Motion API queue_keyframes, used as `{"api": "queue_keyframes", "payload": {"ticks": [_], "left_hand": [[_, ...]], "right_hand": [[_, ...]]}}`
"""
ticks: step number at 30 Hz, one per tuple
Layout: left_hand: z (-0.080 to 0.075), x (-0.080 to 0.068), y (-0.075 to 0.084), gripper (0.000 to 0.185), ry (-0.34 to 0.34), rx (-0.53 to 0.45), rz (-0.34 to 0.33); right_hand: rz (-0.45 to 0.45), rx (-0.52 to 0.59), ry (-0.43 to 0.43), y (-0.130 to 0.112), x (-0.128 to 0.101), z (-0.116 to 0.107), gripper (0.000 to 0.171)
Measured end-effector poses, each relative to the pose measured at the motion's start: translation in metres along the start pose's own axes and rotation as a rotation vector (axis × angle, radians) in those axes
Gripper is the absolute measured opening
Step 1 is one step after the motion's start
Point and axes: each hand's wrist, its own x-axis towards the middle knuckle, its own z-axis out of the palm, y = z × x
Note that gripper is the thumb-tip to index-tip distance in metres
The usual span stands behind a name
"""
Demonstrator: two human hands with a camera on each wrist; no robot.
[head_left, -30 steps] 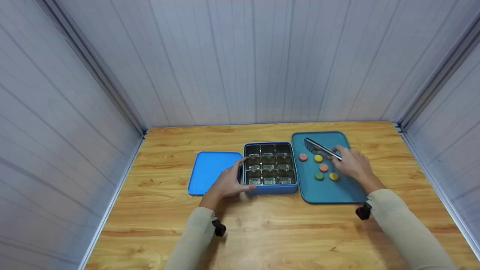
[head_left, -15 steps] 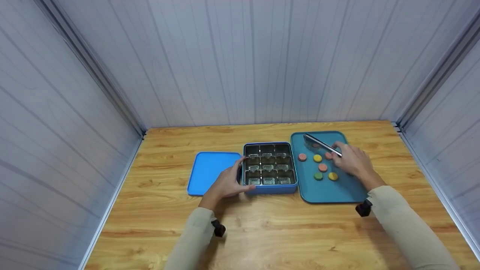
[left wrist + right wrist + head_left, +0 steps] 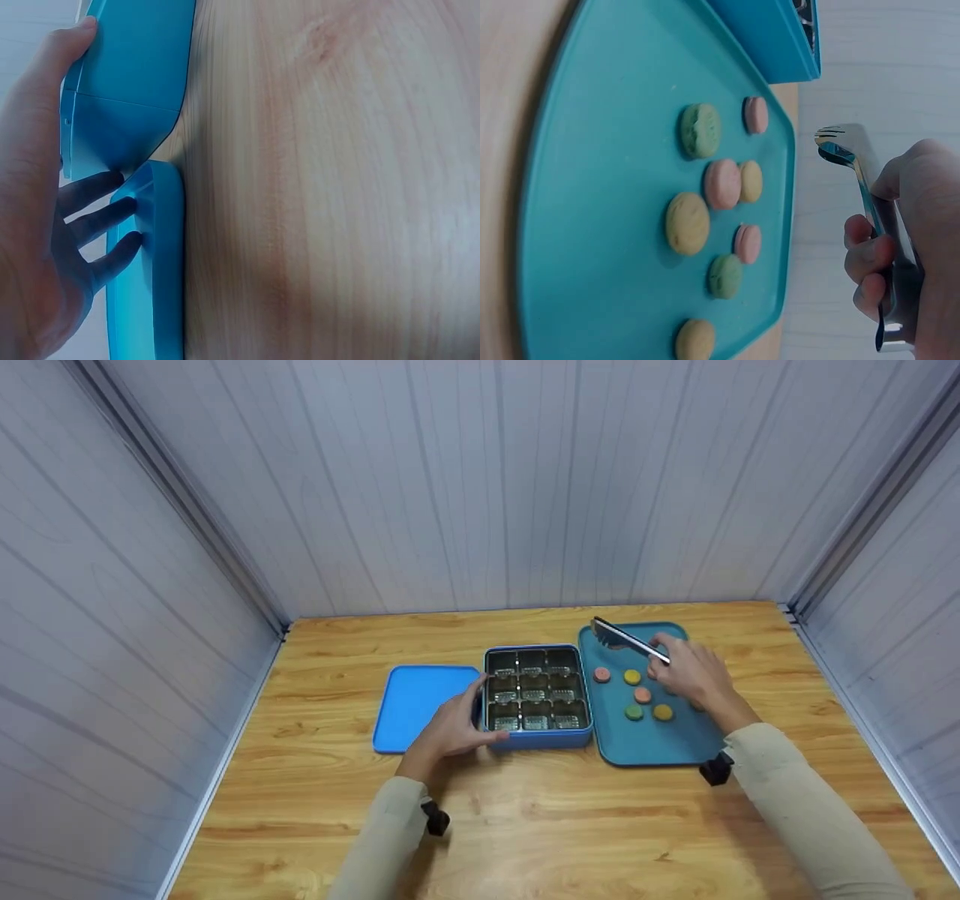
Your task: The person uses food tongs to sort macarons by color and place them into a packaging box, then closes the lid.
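Observation:
My right hand (image 3: 694, 671) grips metal serving tongs (image 3: 634, 641) with a slotted fork-like end and a spoon-like end, held over the far left part of the teal tray (image 3: 622, 750). In the right wrist view, a small tan patch shows between the tong tips; I cannot tell whether it is a macaron. Several pink, yellow and green macarons (image 3: 722, 184) lie below on the tray. My left hand (image 3: 454, 725) rests against the left side of the blue box (image 3: 544, 741), thumb at its front corner, other fingers loosely spread. Inside the box is a dark insert (image 3: 534, 687) of small compartments.
A flat blue lid (image 3: 420, 705) lies left of the box, partly behind my left hand. The tray stands close against the box's right side. Pale panel walls (image 3: 510, 510) rise behind the wooden table (image 3: 525, 825) and on both sides.
My right hand has lifted the tongs and moved them left and toward the tray's far edge. My left hand and the box have stayed in place.

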Motion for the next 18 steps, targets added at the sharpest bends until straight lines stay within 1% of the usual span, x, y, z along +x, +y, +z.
{"api": "queue_keyframes", "payload": {"ticks": [5, 12, 18], "left_hand": [[0.001, 0.001, 0.001, 0.125, -0.001, -0.003, -0.005], [0.001, 0.002, 0.000, 0.126, -0.006, 0.009, -0.010], [0.000, 0.002, 0.003, 0.125, -0.007, 0.007, -0.034]], "right_hand": [[-0.011, 0.007, 0.010, -0.010, 0.002, -0.002, 0.031], [-0.061, 0.002, 0.029, -0.030, 0.005, 0.001, 0.030], [-0.104, -0.038, 0.044, -0.050, 0.008, 0.006, 0.029]]}}
